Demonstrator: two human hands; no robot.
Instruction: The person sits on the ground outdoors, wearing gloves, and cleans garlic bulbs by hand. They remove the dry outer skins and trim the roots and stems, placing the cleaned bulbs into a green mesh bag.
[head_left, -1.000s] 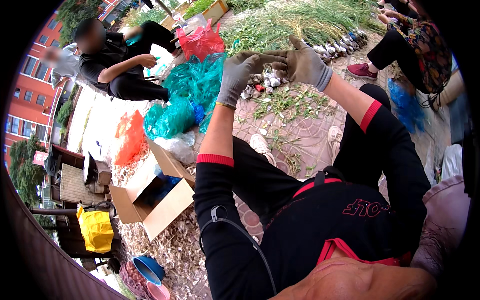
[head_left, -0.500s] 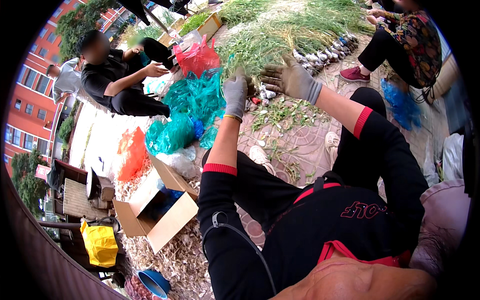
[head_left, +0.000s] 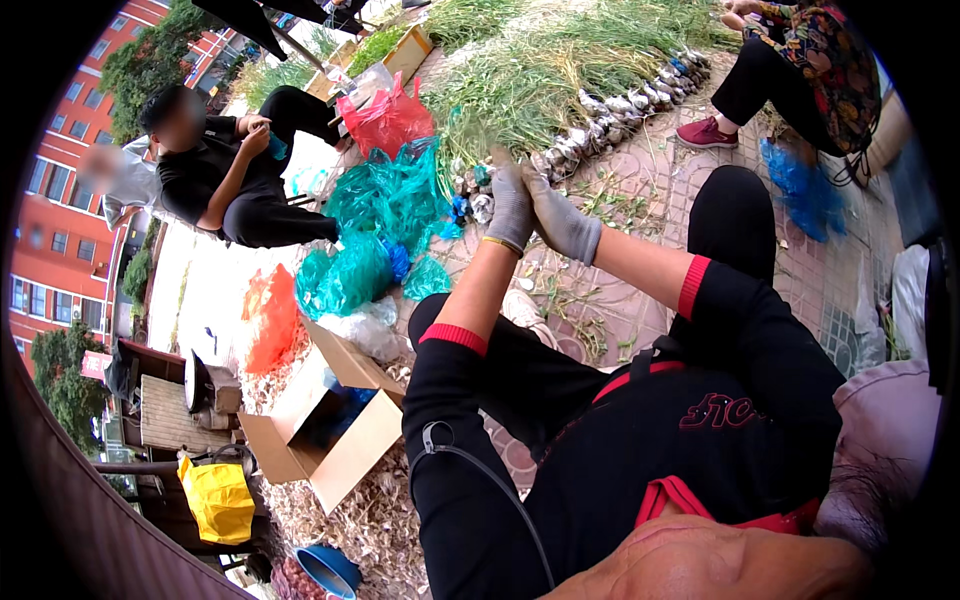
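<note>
My left hand [head_left: 512, 203] and my right hand [head_left: 564, 220], both in grey work gloves with brownish palms, are brought together. Their palms meet and the fingers stretch out flat, tips slightly blurred. I make out nothing held between them. Just beyond lies a long row of garlic bulbs [head_left: 625, 103], their green stalks [head_left: 530, 70] spread away from me. Beside my left hand, a few more garlic bulbs [head_left: 481, 208] lie near a bit of blue plastic.
Teal plastic bags [head_left: 385, 200] and a red bag [head_left: 392, 118] lie left. An open cardboard box [head_left: 360, 445] stands among dry peelings [head_left: 370, 520], near a blue basin [head_left: 328, 568]. One person [head_left: 215, 170] sits at left, another [head_left: 790, 90] at right. Cut leaves litter the paving.
My hands were apart with the right palm spread; now they have come together. The seated person at left has drawn both hands together. My view has shifted slightly.
</note>
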